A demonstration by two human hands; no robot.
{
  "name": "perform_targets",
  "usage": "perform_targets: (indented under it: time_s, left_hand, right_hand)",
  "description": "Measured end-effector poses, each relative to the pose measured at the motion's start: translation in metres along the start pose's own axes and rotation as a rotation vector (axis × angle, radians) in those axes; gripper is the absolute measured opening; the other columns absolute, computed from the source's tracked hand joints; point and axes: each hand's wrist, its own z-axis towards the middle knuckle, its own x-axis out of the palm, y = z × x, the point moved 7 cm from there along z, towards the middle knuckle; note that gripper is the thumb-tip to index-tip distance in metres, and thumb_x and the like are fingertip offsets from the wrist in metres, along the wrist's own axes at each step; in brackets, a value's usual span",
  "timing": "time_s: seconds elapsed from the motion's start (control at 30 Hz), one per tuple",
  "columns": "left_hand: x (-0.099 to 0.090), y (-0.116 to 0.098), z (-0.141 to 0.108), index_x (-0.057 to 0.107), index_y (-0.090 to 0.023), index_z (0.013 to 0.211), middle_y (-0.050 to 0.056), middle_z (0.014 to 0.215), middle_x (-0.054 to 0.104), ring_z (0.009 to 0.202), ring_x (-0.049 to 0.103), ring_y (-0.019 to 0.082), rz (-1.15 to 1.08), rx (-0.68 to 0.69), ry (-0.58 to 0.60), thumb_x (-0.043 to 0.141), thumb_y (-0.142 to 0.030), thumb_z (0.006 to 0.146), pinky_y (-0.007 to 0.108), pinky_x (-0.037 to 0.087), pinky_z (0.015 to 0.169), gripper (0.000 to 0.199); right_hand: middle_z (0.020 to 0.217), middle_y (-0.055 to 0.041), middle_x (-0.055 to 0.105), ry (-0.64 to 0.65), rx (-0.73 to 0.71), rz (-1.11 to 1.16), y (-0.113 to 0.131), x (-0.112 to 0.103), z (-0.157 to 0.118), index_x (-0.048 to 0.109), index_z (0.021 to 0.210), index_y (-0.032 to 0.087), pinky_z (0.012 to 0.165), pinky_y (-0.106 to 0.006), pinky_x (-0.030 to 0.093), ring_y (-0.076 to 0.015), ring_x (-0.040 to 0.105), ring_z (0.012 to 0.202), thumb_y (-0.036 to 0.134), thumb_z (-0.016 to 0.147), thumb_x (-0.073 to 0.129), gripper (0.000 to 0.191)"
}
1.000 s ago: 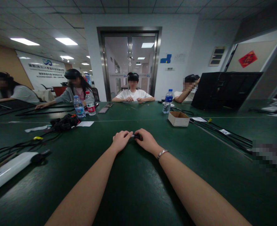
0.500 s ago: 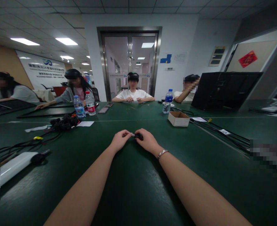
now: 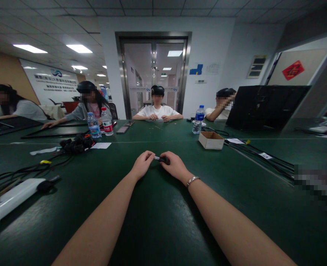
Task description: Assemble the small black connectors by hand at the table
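Over the dark green table (image 3: 158,192), my right hand (image 3: 174,165) is closed around the dark body of a small black and silver object (image 3: 161,159). Its silver end points left, toward my left hand (image 3: 143,164). The fingertips of my left hand are pinched together at that silver end. What exactly the object is, I cannot make out. A metal bracelet (image 3: 192,181) circles my right wrist.
An open cardboard box (image 3: 211,141) stands beyond my right hand, beside black cables (image 3: 258,155). Bottles (image 3: 198,120) stand farther back. To the left lie a black cable bundle (image 3: 76,145) and a white device (image 3: 19,195). Several people sit around the table.
The fingers of my left hand have shifted slightly up and left, and more of the object's silver end shows between the hands. My right hand has barely moved.
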Motion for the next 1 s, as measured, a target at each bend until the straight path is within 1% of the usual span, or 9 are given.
perform_targets:
  time_s: [0.03,0.1,0.23,0.43,0.67,0.8,0.9,1.0]
  left_hand:
    - [0.000,0.000,0.000,0.060,-0.023,0.096,0.003,0.096,0.064,0.092,0.059,0.018,-0.051,0.004,-0.002,0.049,-0.043,0.084,0.030,0.046,0.085,0.026]
    - [0.001,0.000,0.000,0.060,-0.023,0.101,0.003,0.097,0.065,0.093,0.060,0.018,-0.092,0.011,0.016,0.055,-0.035,0.079,0.031,0.046,0.087,0.025]
    - [0.001,-0.004,-0.002,0.061,-0.023,0.101,0.003,0.099,0.066,0.095,0.061,0.019,-0.050,0.047,0.045,0.056,-0.028,0.078,0.036,0.045,0.092,0.024]
    - [0.000,-0.004,-0.001,0.062,-0.022,0.094,0.004,0.099,0.067,0.094,0.061,0.019,-0.040,0.042,0.038,0.057,-0.030,0.079,0.037,0.046,0.091,0.018]
    - [0.004,0.009,0.004,0.063,-0.019,0.089,0.005,0.092,0.066,0.088,0.061,0.018,-0.074,-0.002,0.016,0.058,-0.035,0.078,0.033,0.047,0.084,0.020]
    - [0.006,0.010,0.002,0.063,-0.020,0.089,0.004,0.091,0.066,0.087,0.061,0.017,-0.062,-0.036,0.052,0.058,-0.035,0.079,0.030,0.047,0.082,0.019]
    - [0.007,0.009,0.001,0.064,-0.021,0.088,0.004,0.093,0.066,0.088,0.060,0.018,-0.010,-0.040,0.087,0.057,-0.038,0.079,0.030,0.047,0.081,0.020]
    - [0.006,0.006,0.001,0.066,-0.022,0.086,0.005,0.095,0.064,0.092,0.058,0.019,0.119,0.008,0.081,0.056,-0.041,0.079,0.031,0.045,0.084,0.022]
  right_hand:
    - [0.090,-0.0025,0.060,-0.005,0.008,0.008,-0.002,-0.001,0.000,0.063,0.096,0.019,0.069,-0.026,0.043,-0.0121,0.052,0.072,0.017,0.077,0.061,0.020]
    - [0.090,-0.0027,0.061,-0.016,0.021,0.020,-0.005,-0.002,0.001,0.063,0.096,0.019,0.069,-0.027,0.043,-0.0121,0.052,0.072,0.018,0.076,0.061,0.020]
    - [0.089,-0.0025,0.061,-0.026,0.032,0.029,-0.008,-0.002,0.001,0.063,0.096,0.019,0.069,-0.027,0.043,-0.0125,0.053,0.073,0.019,0.075,0.062,0.020]
    - [0.088,-0.0026,0.061,-0.012,0.013,0.026,0.000,-0.002,0.000,0.064,0.094,0.018,0.070,-0.027,0.043,-0.0129,0.053,0.074,0.017,0.076,0.062,0.019]
    - [0.089,-0.0027,0.061,0.015,0.016,0.019,-0.002,0.001,0.000,0.063,0.096,0.018,0.069,-0.026,0.042,-0.0125,0.053,0.074,0.019,0.077,0.061,0.020]
    - [0.088,-0.0029,0.061,0.059,0.010,-0.005,-0.002,0.006,0.000,0.063,0.095,0.018,0.068,-0.026,0.041,-0.0130,0.053,0.075,0.021,0.078,0.061,0.017]
    - [0.088,-0.0033,0.061,0.086,0.001,-0.030,-0.001,0.008,0.001,0.063,0.093,0.018,0.069,-0.027,0.041,-0.0136,0.053,0.076,0.021,0.079,0.061,0.015]
    - [0.089,-0.0041,0.061,0.105,-0.012,-0.063,-0.001,0.010,0.002,0.064,0.093,0.017,0.072,-0.028,0.041,-0.0143,0.053,0.079,0.021,0.080,0.061,0.014]
